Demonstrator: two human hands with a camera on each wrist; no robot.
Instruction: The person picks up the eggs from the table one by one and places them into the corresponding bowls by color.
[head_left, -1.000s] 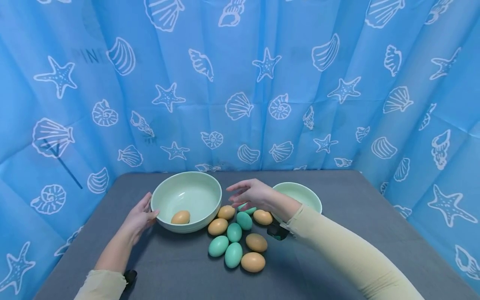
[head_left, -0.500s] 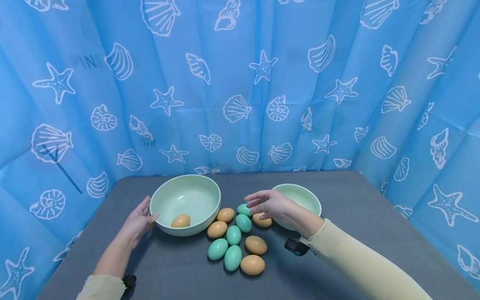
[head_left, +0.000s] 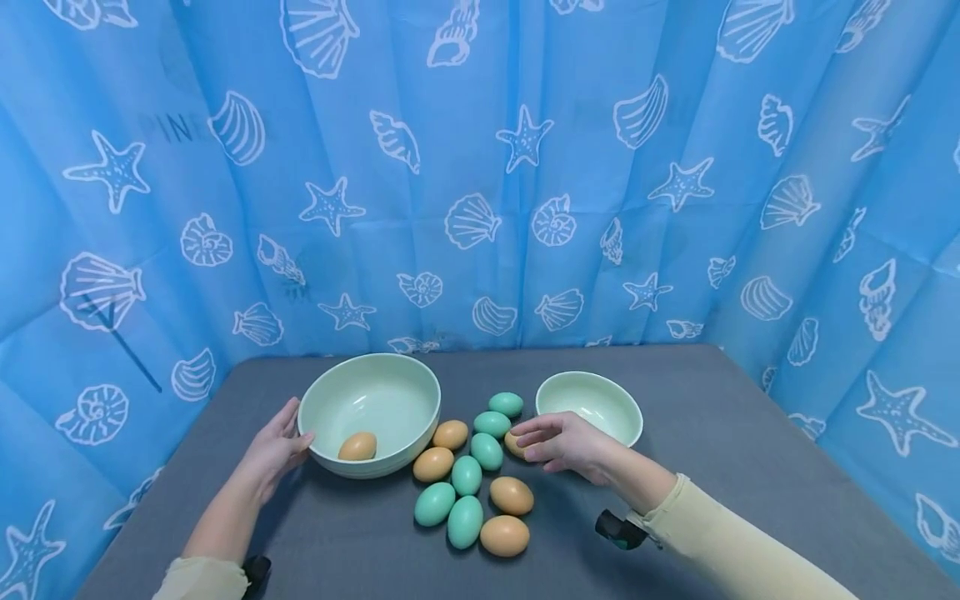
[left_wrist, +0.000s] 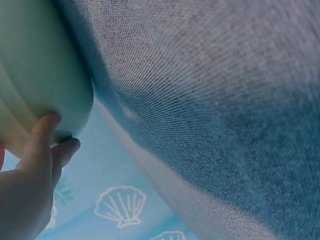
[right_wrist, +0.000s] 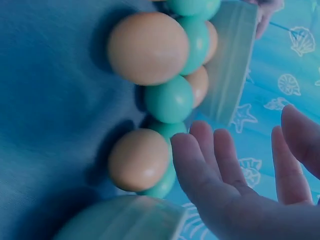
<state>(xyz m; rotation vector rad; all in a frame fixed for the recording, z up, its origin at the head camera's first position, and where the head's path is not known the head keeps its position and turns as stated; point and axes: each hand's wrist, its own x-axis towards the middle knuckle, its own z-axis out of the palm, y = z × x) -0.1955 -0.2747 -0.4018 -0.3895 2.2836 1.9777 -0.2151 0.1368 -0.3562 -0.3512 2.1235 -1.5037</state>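
Note:
My left hand (head_left: 272,450) holds the large pale green bowl (head_left: 375,468) at its left side, thumb at the rim and fingers against the outer wall (left_wrist: 45,75). Inside that bowl lies one brown egg (head_left: 357,446). My right hand (head_left: 572,446), fingers loosely spread and holding nothing, hovers by the small pale green bowl (head_left: 588,400). Its fingertips overlap another brown egg (head_left: 514,444) in the head view; the right wrist view shows them beside the eggs. Several green eggs (head_left: 466,475) and brown eggs (head_left: 512,496) lie grouped on the table between the bowls.
A grey cloth covers the table (head_left: 337,542). Behind it hangs a blue curtain (head_left: 480,167) with white seashells and starfish. Two brown eggs (head_left: 433,464) lie close against the large bowl's right side. Black bands sit at both wrists.
My right hand has moved right and nearer, away from the large bowl, uncovering green eggs at the back and the small bowl. My left hand stays at the large bowl.

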